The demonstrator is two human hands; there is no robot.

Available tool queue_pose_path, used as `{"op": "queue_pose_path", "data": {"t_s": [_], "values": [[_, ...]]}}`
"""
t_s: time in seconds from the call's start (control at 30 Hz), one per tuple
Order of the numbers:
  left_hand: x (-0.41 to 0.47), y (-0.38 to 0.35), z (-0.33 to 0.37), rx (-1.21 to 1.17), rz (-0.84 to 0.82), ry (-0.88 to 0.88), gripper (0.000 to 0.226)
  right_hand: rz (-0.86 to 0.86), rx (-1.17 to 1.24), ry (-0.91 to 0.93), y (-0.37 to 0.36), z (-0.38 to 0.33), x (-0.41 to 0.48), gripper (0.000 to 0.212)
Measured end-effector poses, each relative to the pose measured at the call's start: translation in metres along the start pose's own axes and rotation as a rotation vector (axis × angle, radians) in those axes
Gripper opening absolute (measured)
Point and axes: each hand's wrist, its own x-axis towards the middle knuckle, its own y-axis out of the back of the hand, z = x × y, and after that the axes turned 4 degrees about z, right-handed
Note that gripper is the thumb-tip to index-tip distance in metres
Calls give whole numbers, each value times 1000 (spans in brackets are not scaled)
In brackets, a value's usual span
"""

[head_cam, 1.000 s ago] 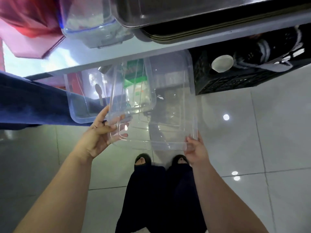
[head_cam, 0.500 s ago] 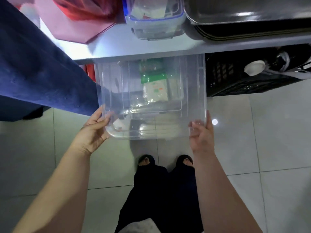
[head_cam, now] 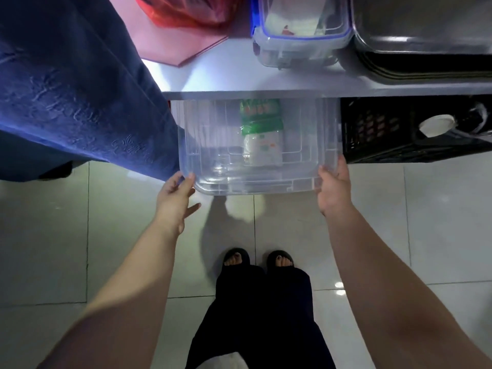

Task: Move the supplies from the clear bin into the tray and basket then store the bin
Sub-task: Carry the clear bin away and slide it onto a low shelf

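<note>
**Clear bin going in under the table: the storing step**

The clear bin (head_cam: 253,182) sits partly beneath the table edge (head_cam: 266,87). Its far end is under the tabletop and its near wall sticks out over the tiled floor (head_cam: 399,222). It lies between a hanging blue cloth (head_cam: 80,89) on the left and a black crate (head_cam: 378,134) on the right, and its right wall is just beside the crate. A green-and-white packet (head_cam: 262,134) shows through the plastic. I cannot tell whether it lies inside the bin or behind it. Nor can I tell whether the bin rests on something or is carried.

The left hand (head_cam: 174,194) is released: its straight fingers touch the near left corner and the thumb is spread clear below. The right hand (head_cam: 334,187) cups the near right corner, with the thumb on the front wall and the fingers running up the side wall. Only its back is visible, so whether it grips or merely presses cannot be told.

On the tabletop stand a lidded container with a blue rim (head_cam: 300,49), a metal tray (head_cam: 426,27) and a red plastic bag (head_cam: 186,12).

Judging by this layout, the emptying is done and the last step, storing the bin, is in hand. The next move probably calls for an even push from both corners, straight back. The bin has to stay square so the right wall does not catch the crate and the left corner does not drag the cloth. After that, both hands come away.
</note>
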Motion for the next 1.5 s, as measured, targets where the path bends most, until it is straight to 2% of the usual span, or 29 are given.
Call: {"op": "queue_pose_path", "data": {"t_s": [0.13, 0.27, 0.4, 0.57, 0.7, 0.83, 0.97, 1.03, 1.07, 1.23, 1.3, 1.33, 1.37, 1.4, 1.43, 1.47, 1.5], "values": [[5, -14, 14, 85, 52, -123, 18, -73, 6, 18, 4, -1, 2, 64], [-1, -16, 5, 88, -12, -134, 24, -92, 127, 36, 12, 1, -5, 64], [-4, -18, -2, 31, 65, -156, 31, -106, 128, 66, 9, 3, -14, 67], [-5, -16, -6, -12, 91, -130, 29, -100, 54, 124, -2, 0, -14, 57], [0, -18, 3, 1, 49, -122, 28, -79, -6, 142, -11, -10, -2, 53], [8, -16, 9, 0, -11, -55, 22, -106, -75, 70, -7, -18, 2, 52], [10, 0, -3, -53, -108, 139, 11, -199, 51, -93, 10, -14, 3, 32], [9, 0, -9, 17, -75, 135, 9, -200, 45, -128, 16, -10, -1, 9], [9, -1, -9, 34, -51, 115, 12, -191, 43, -139, 17, -9, -3, 6], [7, -13, -6, 70, 68, 64, 32, -113, -75, -51, 3, -7, -2, 22], [2, -17, -10, 93, 188, -37, 43, 24, -247, 144, 1, -4, -8, 43], [-5, -19, -13, 143, 283, -182, 50, 102, -359, 323, 2, -2, -13, 52], [-11, -20, -16, 241, 367, -400, 55, 130, -466, 552, 2, 0, -19, 58], [-15, -22, -19, 375, 404, -658, 57, 92, -580, 785, 1, 2, -23, 63], [-18, -26, -21, 524, 373, -905, 59, 1, -716, 972, -3, 5, -29, 69], [-18, -34, -24, 681, 288, -1100, 61, -106, -869, 1109, -9, 10, -33, 77], [-17, -44, -26, 851, 185, -1224, 66, -198, -1021, 1226, -16, 16, -36, 85]]}}
